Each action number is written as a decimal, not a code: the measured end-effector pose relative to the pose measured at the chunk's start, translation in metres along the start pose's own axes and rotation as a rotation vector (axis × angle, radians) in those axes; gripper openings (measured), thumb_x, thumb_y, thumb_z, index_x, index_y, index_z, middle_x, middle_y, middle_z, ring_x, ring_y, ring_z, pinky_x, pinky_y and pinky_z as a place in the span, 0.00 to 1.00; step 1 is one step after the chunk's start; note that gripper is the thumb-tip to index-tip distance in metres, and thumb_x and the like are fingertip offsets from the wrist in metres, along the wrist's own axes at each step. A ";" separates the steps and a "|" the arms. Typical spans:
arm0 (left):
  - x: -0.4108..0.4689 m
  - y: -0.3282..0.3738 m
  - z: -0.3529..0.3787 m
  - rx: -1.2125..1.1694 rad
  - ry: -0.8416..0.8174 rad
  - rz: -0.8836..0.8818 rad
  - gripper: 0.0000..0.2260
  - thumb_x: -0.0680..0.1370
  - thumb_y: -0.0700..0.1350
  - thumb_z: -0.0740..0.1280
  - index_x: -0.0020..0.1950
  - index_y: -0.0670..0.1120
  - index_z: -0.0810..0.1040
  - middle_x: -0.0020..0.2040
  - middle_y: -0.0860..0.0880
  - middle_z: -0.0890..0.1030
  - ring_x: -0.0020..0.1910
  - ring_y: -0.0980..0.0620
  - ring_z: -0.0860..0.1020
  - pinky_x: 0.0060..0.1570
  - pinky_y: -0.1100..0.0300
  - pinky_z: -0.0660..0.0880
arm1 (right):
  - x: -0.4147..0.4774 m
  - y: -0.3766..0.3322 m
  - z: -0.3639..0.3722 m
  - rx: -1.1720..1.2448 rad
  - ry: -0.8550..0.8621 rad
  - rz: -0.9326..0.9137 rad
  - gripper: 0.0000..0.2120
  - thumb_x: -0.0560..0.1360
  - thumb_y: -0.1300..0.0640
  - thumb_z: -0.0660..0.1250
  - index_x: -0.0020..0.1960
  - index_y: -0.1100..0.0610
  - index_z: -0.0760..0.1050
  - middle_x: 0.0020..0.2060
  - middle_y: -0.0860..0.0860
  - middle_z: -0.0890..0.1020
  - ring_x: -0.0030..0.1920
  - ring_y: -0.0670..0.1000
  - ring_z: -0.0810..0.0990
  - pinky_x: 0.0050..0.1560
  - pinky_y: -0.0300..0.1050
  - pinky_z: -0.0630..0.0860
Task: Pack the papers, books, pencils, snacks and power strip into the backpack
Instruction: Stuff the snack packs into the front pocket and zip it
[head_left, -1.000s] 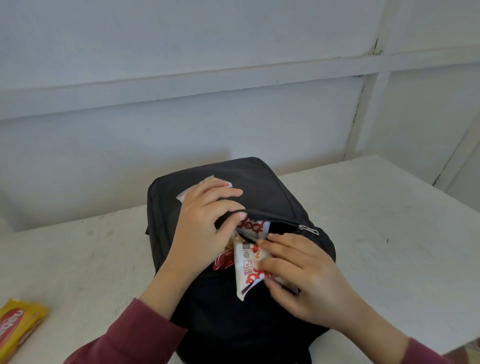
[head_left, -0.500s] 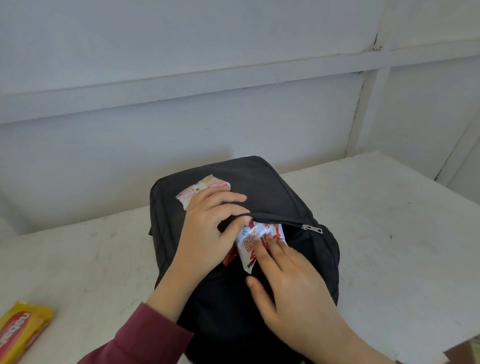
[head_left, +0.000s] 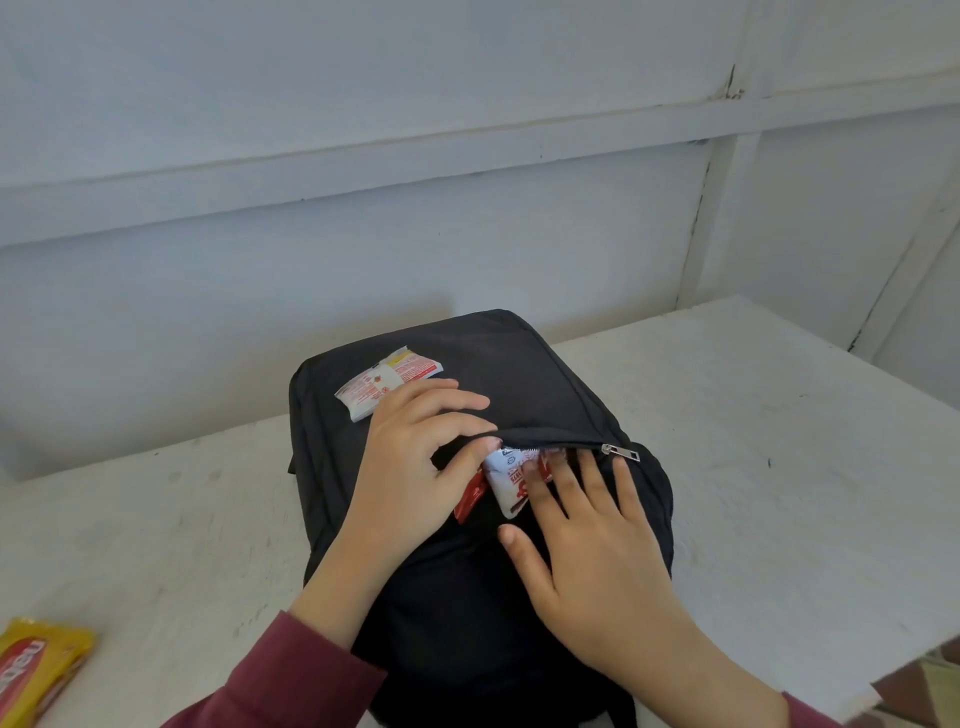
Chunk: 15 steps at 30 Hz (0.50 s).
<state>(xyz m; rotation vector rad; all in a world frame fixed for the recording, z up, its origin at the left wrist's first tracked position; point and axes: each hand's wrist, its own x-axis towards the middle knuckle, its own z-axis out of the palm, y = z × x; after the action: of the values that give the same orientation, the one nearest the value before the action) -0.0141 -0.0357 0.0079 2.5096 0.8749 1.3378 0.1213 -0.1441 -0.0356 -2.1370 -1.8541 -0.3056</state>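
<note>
White-and-red foil snack packet (head_left: 511, 480) sticks half out of the front zip pocket of black fabric backpack (head_left: 524, 364), long axis running into the slot. Right hand (head_left: 587, 545) nearest, fingers (head_left: 589, 483) straight, spread, pressing it in; left hand (head_left: 410, 457) pinches pocket lip up. Second packet (head_left: 387, 382) lies on backpack top.

Matt black cloth backpack (head_left: 524, 374); metal zipper pull (head_left: 621, 453); glossy snack wrappers (head_left: 511, 480); rough white-painted table (head_left: 753, 415)
</note>
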 end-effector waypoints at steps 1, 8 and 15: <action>-0.001 -0.001 0.000 -0.001 -0.002 -0.001 0.09 0.72 0.51 0.66 0.42 0.50 0.84 0.49 0.59 0.80 0.58 0.56 0.74 0.60 0.52 0.69 | -0.002 -0.001 -0.002 0.011 0.003 0.004 0.34 0.79 0.39 0.40 0.64 0.58 0.76 0.62 0.57 0.77 0.65 0.59 0.73 0.67 0.56 0.55; -0.002 -0.003 0.000 -0.017 0.011 0.017 0.08 0.72 0.50 0.67 0.42 0.49 0.84 0.49 0.59 0.81 0.57 0.57 0.75 0.59 0.55 0.69 | -0.013 -0.003 0.004 0.099 -0.018 -0.293 0.28 0.80 0.40 0.44 0.72 0.53 0.65 0.71 0.49 0.67 0.72 0.50 0.64 0.68 0.52 0.55; 0.002 -0.002 -0.001 -0.014 0.053 0.077 0.07 0.73 0.48 0.68 0.43 0.48 0.84 0.48 0.57 0.81 0.55 0.54 0.76 0.57 0.52 0.71 | 0.007 0.005 0.015 0.105 -0.062 -0.185 0.29 0.81 0.40 0.42 0.71 0.53 0.67 0.68 0.47 0.71 0.70 0.47 0.67 0.70 0.52 0.51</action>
<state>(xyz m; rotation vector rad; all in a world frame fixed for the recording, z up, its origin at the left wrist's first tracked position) -0.0150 -0.0333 0.0089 2.5320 0.7828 1.4348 0.1270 -0.1334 -0.0475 -1.9306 -2.0593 -0.1786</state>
